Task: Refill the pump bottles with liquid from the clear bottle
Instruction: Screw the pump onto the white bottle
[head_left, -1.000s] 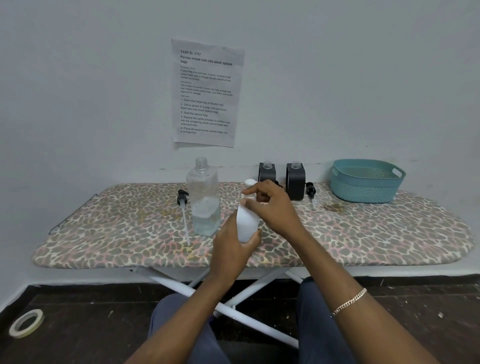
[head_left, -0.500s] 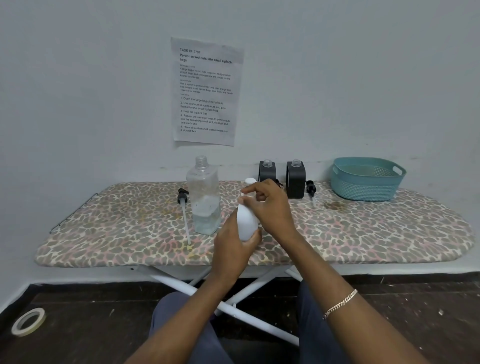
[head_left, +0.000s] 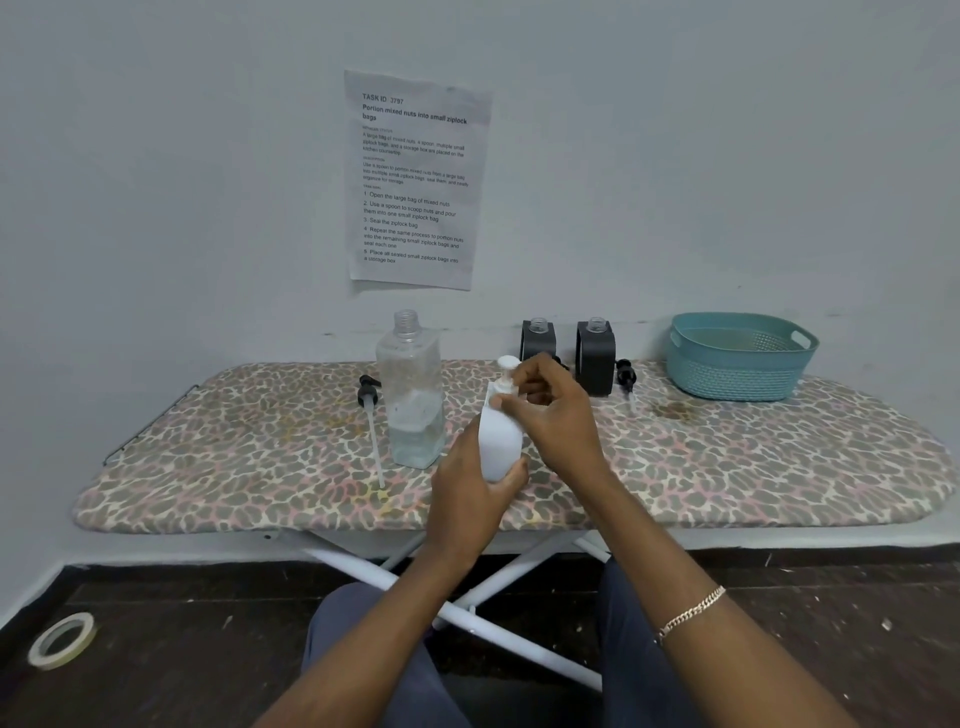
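Note:
My left hand (head_left: 470, 499) grips the lower body of a white pump bottle (head_left: 500, 441), held upright over the front of the board. My right hand (head_left: 556, 415) pinches the collar of its white pump head (head_left: 506, 370) with curled fingers. A clear square bottle (head_left: 413, 395), uncapped and about a third full of liquid, stands to the left. Two black pump bottles (head_left: 539, 340) (head_left: 596, 358) stand uncapped at the back. One black pump with a long tube (head_left: 370, 415) lies left of the clear bottle, another (head_left: 626, 379) beside the right black bottle.
Everything sits on an ironing board (head_left: 260, 441) with a leopard-print cover. A teal plastic basket (head_left: 737, 358) stands at the back right. A printed sheet (head_left: 415, 179) hangs on the wall. A tape roll (head_left: 61, 640) lies on the dark floor at the left.
My right hand has shifted on the pump collar, its fingers now more raised, so more of the white pump head shows. The bottle and my left hand stay nearly in place.

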